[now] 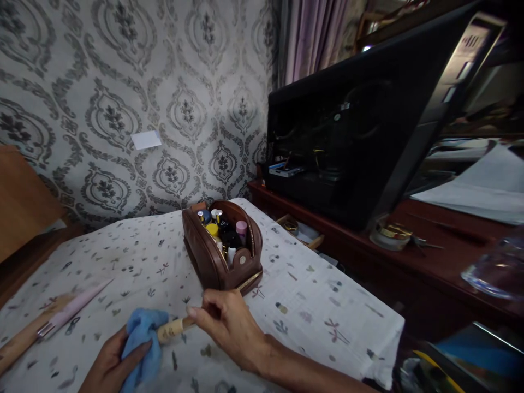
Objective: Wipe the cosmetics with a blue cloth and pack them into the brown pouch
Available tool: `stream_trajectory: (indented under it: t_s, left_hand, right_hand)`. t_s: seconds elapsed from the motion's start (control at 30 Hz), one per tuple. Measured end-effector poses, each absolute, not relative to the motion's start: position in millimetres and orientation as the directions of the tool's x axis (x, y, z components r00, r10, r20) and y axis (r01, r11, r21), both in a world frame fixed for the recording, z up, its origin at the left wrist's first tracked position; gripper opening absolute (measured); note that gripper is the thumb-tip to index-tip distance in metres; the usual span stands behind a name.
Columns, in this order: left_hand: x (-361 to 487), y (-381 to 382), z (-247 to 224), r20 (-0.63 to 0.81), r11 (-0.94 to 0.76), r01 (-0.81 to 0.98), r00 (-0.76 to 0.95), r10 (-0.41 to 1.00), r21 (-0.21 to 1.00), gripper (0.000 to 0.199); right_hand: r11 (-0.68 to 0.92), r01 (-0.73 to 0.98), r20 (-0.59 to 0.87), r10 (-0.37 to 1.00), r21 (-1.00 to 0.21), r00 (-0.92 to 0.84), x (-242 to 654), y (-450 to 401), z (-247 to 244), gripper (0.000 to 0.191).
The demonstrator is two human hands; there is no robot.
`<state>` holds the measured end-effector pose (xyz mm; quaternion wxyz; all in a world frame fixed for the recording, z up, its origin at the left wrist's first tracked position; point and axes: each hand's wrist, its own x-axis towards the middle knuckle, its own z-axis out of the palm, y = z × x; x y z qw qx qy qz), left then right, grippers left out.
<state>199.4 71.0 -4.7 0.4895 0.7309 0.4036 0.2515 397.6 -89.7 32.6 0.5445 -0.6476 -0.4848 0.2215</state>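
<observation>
My left hand (117, 357) is closed around a blue cloth (143, 338) at the bottom left, above the white patterned sheet (311, 305). A small cream-coloured tube (170, 331) lies between the hands, its left end against the cloth. At the tube's narrower right end, the fingers of my right hand (231, 325) are pinched together on it. Just beyond my right hand stands an open brown leather bag (208, 262), filled with several small bottles and caps in yellow, pink, white and black.
At the left edge lie a pink pointed object (73, 308) and a wooden brush-like item (20, 341). A dark red desk (438, 229) with a large black screen (339, 125) rises at right. An open drawer (315, 240) juts beside the sheet.
</observation>
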Motion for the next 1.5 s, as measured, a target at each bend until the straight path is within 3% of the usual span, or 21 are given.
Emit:
stream_trajectory:
  t_s: [0.1,0.17,0.27,0.37,0.5,0.57,0.73,0.83,0.97,1.13,1.27,1.4,1.5]
  left_hand:
    - [200,71,-1,-0.067,-0.188,0.378,0.568,0.821,0.907,0.059]
    - [202,70,3,-0.067,-0.196,0.371,0.588,0.806,0.908,0.058]
    - [204,69,10,-0.069,-0.191,0.345,0.617,0.784,0.919,0.055]
    - [204,68,12,-0.057,-0.167,0.295,0.621,0.781,0.941,0.053]
    - [202,68,10,-0.114,-0.097,0.269,0.671,0.732,0.958,0.046]
    - [201,67,11,-0.142,-0.079,0.278,0.690,0.709,0.957,0.045]
    - [200,65,15,-0.145,-0.083,0.286,0.691,0.708,0.955,0.052]
    - [200,66,15,-0.114,-0.118,0.278,0.694,0.711,0.953,0.051]
    - [199,66,15,-0.112,-0.154,0.300,0.709,0.696,0.942,0.048]
    - [198,67,13,-0.098,-0.173,0.296,0.714,0.693,0.939,0.048]
    - [197,65,9,-0.083,-0.167,0.286,0.692,0.717,0.943,0.050]
    - [196,60,1,-0.136,-0.005,0.250,0.545,0.828,0.968,0.055]
    - [198,53,-1,-0.188,0.134,0.146,0.478,0.858,0.980,0.054]
  right_hand:
    - [-0.012,0.498,0.206,0.902,-0.867,0.380,401,-91,30,0.056]
    - [-0.036,0.553,0.206,0.906,-0.832,0.370,402,-94,30,0.052]
    - [0.036,0.536,0.253,0.907,-0.843,0.336,403,-99,30,0.037]
    - [0.140,0.458,0.299,0.908,-0.878,0.294,402,-99,24,0.048]
    - [0.188,0.440,0.352,0.877,-0.878,0.327,400,-94,17,0.017]
    - [0.162,0.437,0.332,0.878,-0.884,0.345,398,-94,18,0.010]
    - [0.010,0.489,0.211,0.910,-0.872,0.358,397,-97,25,0.022]
    - [0.038,0.506,0.238,0.911,-0.861,0.336,398,-97,24,0.020]
    - [0.137,0.606,0.343,0.909,-0.783,0.237,398,-98,24,0.009]
    - [0.016,0.691,0.203,0.960,-0.723,0.190,398,-107,35,0.006]
    - [-0.029,0.799,0.144,0.979,-0.600,0.144,397,-118,41,0.005]
    - [-0.020,0.844,0.156,0.980,-0.536,0.122,397,-129,40,0.005]
    - [-0.014,0.768,0.189,0.966,-0.641,0.176,401,-137,43,0.008]
